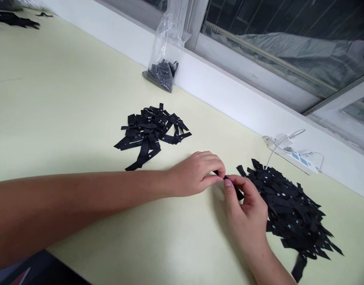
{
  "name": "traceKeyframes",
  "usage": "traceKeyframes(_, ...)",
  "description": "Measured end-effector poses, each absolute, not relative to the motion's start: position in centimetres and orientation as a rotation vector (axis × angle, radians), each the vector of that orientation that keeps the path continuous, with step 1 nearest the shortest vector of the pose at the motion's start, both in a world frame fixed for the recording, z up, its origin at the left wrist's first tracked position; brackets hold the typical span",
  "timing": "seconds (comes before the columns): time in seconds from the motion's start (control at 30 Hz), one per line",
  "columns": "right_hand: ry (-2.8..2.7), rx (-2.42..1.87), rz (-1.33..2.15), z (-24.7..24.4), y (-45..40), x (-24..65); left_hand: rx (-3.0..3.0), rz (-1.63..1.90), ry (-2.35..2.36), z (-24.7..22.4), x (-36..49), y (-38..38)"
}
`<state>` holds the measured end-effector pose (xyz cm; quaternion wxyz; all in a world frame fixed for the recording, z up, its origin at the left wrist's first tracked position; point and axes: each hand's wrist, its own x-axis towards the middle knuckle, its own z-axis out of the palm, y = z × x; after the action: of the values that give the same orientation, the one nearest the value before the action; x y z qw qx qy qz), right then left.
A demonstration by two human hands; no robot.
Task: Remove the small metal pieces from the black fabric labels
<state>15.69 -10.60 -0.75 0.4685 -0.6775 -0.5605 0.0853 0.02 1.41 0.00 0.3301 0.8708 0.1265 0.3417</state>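
Observation:
Between my two hands is a black fabric strip [239,193], a size label like those in the piles. My left hand [198,174] pinches one end between thumb and fingers. My right hand [248,209] grips it close by, thumb on top, and the fingertips of both hands nearly meet. Part of the strip is hidden by the fingers. Beyond my left forearm lies a loose pile of black labels [150,130], some showing a white letter M. A larger heap of black labels [291,213] spreads to the right of my right hand.
A clear plastic bag [166,51] with black strips inside leans against the white wall ledge. A white power strip [293,155] with cables lies along the wall behind the right heap. More black pieces [14,19] lie at the far left of the pale table [65,99].

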Motion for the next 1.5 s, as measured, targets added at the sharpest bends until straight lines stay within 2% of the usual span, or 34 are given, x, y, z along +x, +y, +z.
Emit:
traceKeyframes(0.67,-1.345,-1.712,0.278,-0.7,-10.8,15.6,2.268,1.024,0.342,0.2,-0.1,1.8)
traceKeyframes(0.8,-1.289,-1.768,0.369,-0.7,-10.5,15.6,2.167,1.093,0.363,0.5,-0.2,1.8)
traceKeyframes(0.9,-1.191,-1.680,0.405,-0.6,-10.3,15.4,1.847,1.011,0.362,0.7,0.1,1.5)
traceKeyframes(1.03,-1.201,-1.568,0.233,-0.4,-10.6,15.3,1.113,0.755,0.372,1.0,0.4,1.3)
traceKeyframes(1.1,-1.361,-1.522,0.139,0.0,-11.1,15.0,0.960,0.631,0.332,1.1,0.4,1.2)
traceKeyframes(1.3,-1.793,-1.216,-0.155,2.1,-12.7,13.0,1.602,0.717,0.216,1.5,-0.1,-0.4)
traceKeyframes(1.5,-1.759,-1.333,-0.462,1.8,-12.6,13.3,1.573,0.640,0.175,1.1,-0.2,-1.0)
